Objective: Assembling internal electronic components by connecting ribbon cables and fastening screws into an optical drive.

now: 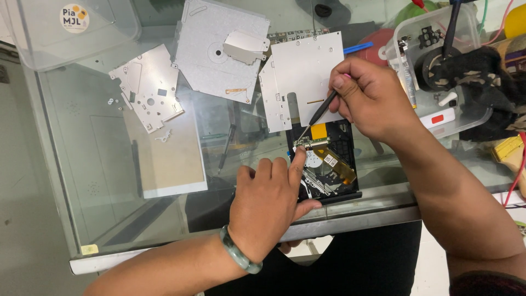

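Observation:
A black opened disc drive (335,164) with an orange flat cable and small circuit parts lies near the front edge of a glass table (82,181). My left hand (271,205), a green bangle on its wrist, rests on the drive's left side, its index finger pressing a small part inside. My right hand (372,98) holds a thin black screwdriver (320,109), tip down at that same spot in the drive.
Metal cover plates lie behind the drive: one (304,77) right behind it, a larger one (219,49) further back, a smaller one (149,87) at the left. A clear tub (466,118) of parts stands at the right, a clear lid (66,33) far left.

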